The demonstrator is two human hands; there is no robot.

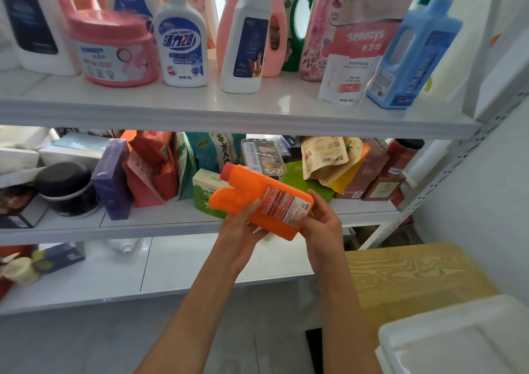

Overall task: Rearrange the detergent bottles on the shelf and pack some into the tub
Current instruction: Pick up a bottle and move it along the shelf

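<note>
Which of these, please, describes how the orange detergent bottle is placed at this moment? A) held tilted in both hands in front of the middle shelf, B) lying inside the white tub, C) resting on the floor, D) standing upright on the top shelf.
A: the orange detergent bottle is tilted, red cap up-left, gripped by the left hand and right hand.

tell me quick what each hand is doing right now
Left hand: grips the flat orange plastic bottle with a red cap from below.
Right hand: grips the same bottle's base end.
</note>
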